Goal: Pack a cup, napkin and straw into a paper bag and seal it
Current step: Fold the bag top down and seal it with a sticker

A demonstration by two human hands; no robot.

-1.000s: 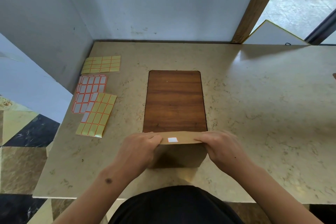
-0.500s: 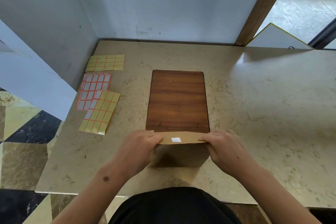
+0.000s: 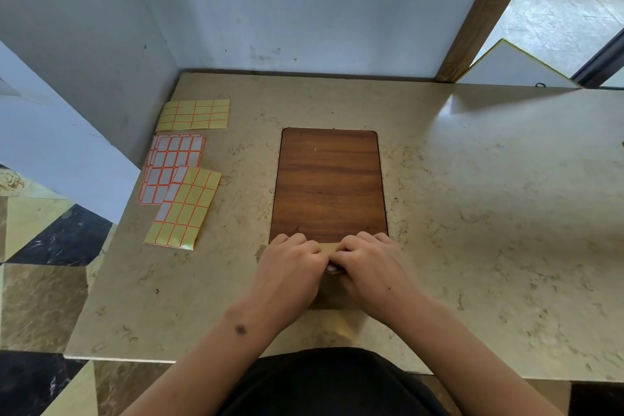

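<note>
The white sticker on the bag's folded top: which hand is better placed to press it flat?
Probably the right hand: its thumb lies right by the sticker on the paper bag. The left hand grips the fold beside it.

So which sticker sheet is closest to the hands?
The yellow sheet with orange lines lying slanted at the front, partly over the white-label sheet. The other yellow sheet lies farthest back, by the wall.

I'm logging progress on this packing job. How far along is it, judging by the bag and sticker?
Done: the paper bag is folded shut; its contents are hidden. In hand: left hand and right hand press the white sticker onto the flap. Left: letting go.
</note>
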